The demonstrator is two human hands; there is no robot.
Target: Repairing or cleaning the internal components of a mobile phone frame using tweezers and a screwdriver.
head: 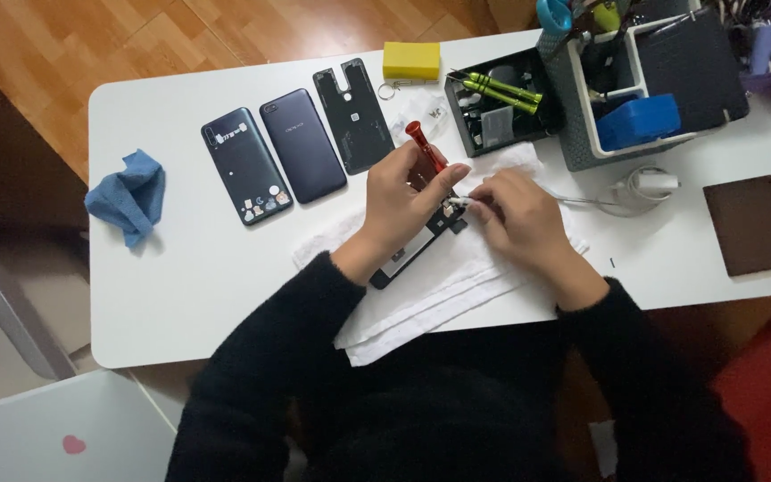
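My left hand (403,198) holds a red-handled screwdriver (425,145) and rests on an opened black phone (408,254) that lies on a white towel (421,295). My right hand (521,214) pinches a small white piece (459,203) at the phone's top edge, right by the left thumb. Most of the phone is hidden under my left hand and wrist. Both sleeves are black.
On the white table (180,286) lie a decorated phone back cover (246,165), a dark blue cover (302,145) and a black inner frame (353,114). There are also a blue cloth (128,196), a yellow block (410,61), a tool tray with green screwdrivers (497,89), a grey organiser (653,80) and a brown pad (753,225).
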